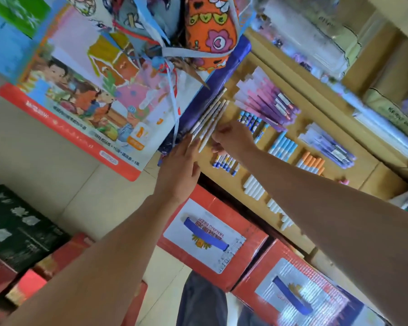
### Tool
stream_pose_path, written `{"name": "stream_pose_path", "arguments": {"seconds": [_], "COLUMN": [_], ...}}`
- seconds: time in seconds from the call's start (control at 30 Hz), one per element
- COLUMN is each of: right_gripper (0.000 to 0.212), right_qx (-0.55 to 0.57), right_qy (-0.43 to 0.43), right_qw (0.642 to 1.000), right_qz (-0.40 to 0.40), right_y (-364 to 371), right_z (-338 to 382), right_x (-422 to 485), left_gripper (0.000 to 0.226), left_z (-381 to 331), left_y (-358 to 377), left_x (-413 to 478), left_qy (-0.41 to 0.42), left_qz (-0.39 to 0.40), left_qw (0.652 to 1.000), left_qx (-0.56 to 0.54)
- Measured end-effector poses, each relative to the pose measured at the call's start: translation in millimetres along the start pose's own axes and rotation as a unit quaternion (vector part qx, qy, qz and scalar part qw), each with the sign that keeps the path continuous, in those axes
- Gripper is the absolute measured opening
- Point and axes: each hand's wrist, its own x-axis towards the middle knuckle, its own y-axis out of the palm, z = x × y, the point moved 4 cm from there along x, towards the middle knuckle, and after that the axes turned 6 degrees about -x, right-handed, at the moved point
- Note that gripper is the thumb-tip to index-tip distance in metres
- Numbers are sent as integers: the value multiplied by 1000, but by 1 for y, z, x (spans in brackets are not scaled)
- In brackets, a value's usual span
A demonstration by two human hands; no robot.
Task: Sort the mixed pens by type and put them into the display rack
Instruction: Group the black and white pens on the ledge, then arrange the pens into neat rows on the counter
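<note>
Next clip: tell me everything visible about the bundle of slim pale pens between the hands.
The slim pale pens are about four long, thin cream sticks, matte, slightly fanned, lying slanted at the display rack's edge against a purple-blue board. The left hand's straight fingers touch their lower ends; the right hand curls beside them, grip unclear.

In the middle of the frame we see a bunch of long pens [211, 118]. Our left hand [179, 165] is just below it and our right hand [233, 140] is just to its right. The rack [372, 175] runs from the top middle down to the lower right, with rows of pens [283, 147] lying in it. Boxes [212, 234] sit below the rack. A big picture board [80, 90] fills the upper left. Bags [210, 31] hang at the top.
</note>
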Motion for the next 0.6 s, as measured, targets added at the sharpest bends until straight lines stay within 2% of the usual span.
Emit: {"name": "stream_pose_path", "arguments": {"seconds": [0.13,0.27,0.33,0.47,0.6], "right_gripper": [13,12,13,14,18], "right_qx": [4,-53,-73,-44,6], "right_qy": [-4,-56,-73,-77,-62], "right_qw": [999,997,995,996,996], "right_qz": [31,26,15,-13,-64], "right_y": [1,-13,-27,-64,-108], "right_z": [3,-5,-13,-38,-78], "right_x": [-5,-17,-25,-47,-74], "left_gripper": [60,50,43,34,25], "left_z": [-1,-12,-26,-69,-127], "left_y": [-1,-6,-7,-2,24], "left_x": [-1,-2,-2,0,3], "left_qy": [-12,-32,-7,78,142], "left_qz": [16,0,-20,-50,-22], "left_qw": [1000,997,997,994,989], "left_qx": [21,66,68,59,41]}}
